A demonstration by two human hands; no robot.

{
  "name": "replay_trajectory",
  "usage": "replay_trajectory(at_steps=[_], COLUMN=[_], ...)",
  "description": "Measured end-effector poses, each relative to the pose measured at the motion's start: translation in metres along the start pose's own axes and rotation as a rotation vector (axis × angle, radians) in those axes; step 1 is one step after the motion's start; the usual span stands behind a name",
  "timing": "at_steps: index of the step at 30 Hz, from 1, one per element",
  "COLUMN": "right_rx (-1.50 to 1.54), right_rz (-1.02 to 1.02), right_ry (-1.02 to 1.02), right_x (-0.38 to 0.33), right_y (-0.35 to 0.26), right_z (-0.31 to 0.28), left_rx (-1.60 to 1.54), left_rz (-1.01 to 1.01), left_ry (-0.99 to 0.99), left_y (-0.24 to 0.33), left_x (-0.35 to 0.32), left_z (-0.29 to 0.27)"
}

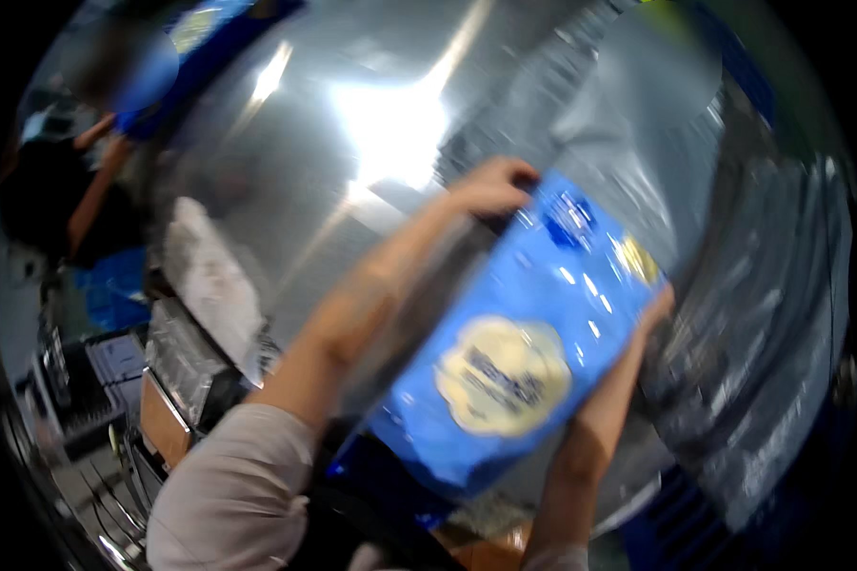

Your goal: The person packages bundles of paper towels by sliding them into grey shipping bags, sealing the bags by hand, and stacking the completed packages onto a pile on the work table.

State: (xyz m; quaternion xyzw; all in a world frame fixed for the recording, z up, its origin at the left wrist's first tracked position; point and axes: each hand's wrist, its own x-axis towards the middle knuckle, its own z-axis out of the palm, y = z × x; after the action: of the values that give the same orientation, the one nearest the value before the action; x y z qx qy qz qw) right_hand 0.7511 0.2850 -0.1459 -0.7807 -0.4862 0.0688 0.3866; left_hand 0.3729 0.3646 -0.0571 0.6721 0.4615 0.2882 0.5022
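Observation:
A large, glossy blue plastic pack (533, 295) lies slantwise between my hands, with a cream flower-shaped label on its broad face. My left hand (495, 187) grips its far left corner, fingers curled over the edge. On the opposite long side, my right hand (655, 310) presses against the pack, and its fingers are partly hidden behind the film. Just beyond the pack spreads a grey plastic bag (628, 143) on the shiny metal table (295, 143). Motion blurs the picture somewhat.
A stack of grey plastic bags (762, 314) covers the right side. To the left are a white sheet (214, 276), a plastic-wrapped bundle (183, 357) and a dark machine (76, 400). Another person (67, 200) stands at the far left, hands on a blue item.

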Motion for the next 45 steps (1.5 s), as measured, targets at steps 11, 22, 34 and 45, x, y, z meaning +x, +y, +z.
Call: replay_trajectory(at_steps=[11,22,34,45], right_rx=[-0.292,-0.361,0.045,-0.195], right_rz=[-0.486,-0.131,0.54,0.289], right_ry=[-0.083,-0.787,-0.9,-0.292], right_x=[-0.042,-0.388,-0.393,-0.428], right_y=[-0.136,-0.108,-0.208,-0.114], right_z=[-0.046,-0.192,-0.227,-0.243], left_rx=[0.391,0.516,0.102,-0.121], left_rz=[0.004,-0.387,-0.797,-0.566], left_ry=[0.224,-0.312,-0.339,0.012], left_y=[0.012,0.001,0.112,-0.013], left_x=[-0.039,-0.414,-0.385,-0.474], left_z=[-0.011,0.034,0.095,0.073])
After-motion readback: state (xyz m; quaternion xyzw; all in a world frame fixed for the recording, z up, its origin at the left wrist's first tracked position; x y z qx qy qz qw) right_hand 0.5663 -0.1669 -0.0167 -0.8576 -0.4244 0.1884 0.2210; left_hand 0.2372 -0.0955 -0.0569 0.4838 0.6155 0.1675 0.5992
